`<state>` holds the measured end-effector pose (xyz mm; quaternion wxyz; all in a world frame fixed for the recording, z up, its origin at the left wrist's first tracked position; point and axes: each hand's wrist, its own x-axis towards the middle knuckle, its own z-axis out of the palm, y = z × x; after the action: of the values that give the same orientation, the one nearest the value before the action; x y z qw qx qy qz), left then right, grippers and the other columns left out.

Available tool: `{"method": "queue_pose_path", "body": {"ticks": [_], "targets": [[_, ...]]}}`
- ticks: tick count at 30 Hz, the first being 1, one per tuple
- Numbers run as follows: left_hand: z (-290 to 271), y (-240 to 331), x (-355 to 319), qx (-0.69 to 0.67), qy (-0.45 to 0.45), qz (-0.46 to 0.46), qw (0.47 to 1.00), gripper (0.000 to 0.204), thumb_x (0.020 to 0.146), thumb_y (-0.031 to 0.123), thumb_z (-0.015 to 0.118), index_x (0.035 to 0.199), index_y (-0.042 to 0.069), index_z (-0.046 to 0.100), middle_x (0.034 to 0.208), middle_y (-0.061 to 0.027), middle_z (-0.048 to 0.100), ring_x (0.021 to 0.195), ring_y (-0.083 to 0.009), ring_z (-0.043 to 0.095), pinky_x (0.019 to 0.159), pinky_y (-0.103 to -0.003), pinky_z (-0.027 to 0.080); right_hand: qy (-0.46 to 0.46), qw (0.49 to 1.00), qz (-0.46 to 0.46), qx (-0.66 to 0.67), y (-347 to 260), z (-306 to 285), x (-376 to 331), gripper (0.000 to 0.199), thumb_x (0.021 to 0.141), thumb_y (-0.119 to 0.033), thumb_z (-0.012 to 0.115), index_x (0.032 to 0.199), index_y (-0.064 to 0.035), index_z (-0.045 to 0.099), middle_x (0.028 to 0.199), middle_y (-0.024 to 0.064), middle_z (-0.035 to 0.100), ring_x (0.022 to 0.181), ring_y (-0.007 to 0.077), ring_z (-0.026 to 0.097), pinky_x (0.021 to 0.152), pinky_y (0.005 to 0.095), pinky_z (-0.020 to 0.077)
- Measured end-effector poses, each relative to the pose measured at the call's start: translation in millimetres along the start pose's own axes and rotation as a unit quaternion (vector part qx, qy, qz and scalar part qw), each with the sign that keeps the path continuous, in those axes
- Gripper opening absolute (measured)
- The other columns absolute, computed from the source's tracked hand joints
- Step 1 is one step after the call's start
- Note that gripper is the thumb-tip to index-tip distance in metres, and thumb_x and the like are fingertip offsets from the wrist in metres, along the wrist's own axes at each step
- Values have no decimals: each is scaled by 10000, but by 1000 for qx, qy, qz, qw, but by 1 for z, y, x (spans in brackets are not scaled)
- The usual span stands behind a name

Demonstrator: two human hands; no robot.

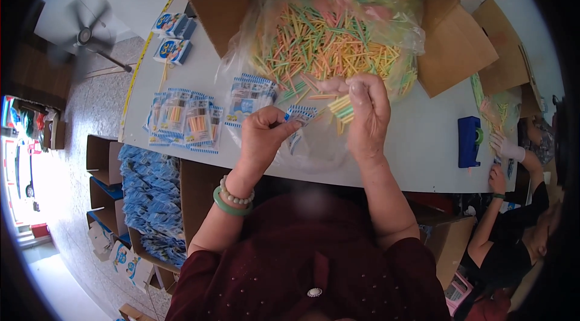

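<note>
My left hand (261, 140) pinches a small blue-and-white packet (300, 114) by its side, thumb and fingers closed. Beside it, my right hand (370, 115) is wrapped around a bundle of thin pastel sticks (341, 109), yellow and green, their ends pointing toward the packet. Behind both hands a heap of loose pastel sticks (332, 43) spills from a clear plastic bag (238, 58) in a cardboard box (212, 4). Flat blue-and-white packets (249, 100) lie just left of my left hand. Farther left, filled packets (196, 120) overlap in a pile, sticks showing through their windows.
Two small blue-and-white cartons (172, 51) stand at the table's far left. A box of blue packets (151, 200) sits below the left edge. On the right are a blue tape dispenser (468, 141) and a co-worker's hands (506, 149). A fan (84, 36) stands at left.
</note>
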<state>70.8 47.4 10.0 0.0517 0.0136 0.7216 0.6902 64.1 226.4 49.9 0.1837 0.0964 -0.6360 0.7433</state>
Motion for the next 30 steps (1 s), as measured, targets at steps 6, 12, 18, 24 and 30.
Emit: {"method": "queue_pose_path", "body": {"ticks": [6,12,18,24,30], "targets": [[6,17,-9,-26,-44,-30,998,229,756,23,757,669,31,545,594,40,501,495,-29,426,428,-198,344,-12,999,-26,35,-5,32,6,185,1008,-225,399,968,-44,402,900,175,681,869,210,642,902,375,463],[10,13,-10,-97,-100,-75,987,161,779,22,735,710,22,590,611,17,555,464,-39,478,404,-187,387,-1,996,-73,-49,3,23,-6,188,1012,-225,389,966,-43,386,878,176,681,866,232,645,932,418,454],[18,16,-10,-63,-114,-65,989,162,789,40,729,697,42,596,621,18,580,511,-35,512,444,-181,426,20,999,-30,1,5,22,-7,210,1013,-225,390,958,-23,381,892,171,679,850,215,642,845,331,491],[13,7,-8,-115,-113,-86,983,116,794,38,725,749,14,621,639,4,587,486,-50,511,420,-197,421,-3,999,40,-13,3,10,-21,213,1003,-229,428,930,-32,397,895,168,683,884,186,624,883,347,459],[13,1,-9,-149,-122,-76,978,76,802,36,715,794,9,645,652,-1,592,479,-55,509,406,-199,431,-109,989,97,-6,10,0,-21,168,975,-174,458,914,-19,482,1032,170,652,997,206,596,974,371,404]]}}
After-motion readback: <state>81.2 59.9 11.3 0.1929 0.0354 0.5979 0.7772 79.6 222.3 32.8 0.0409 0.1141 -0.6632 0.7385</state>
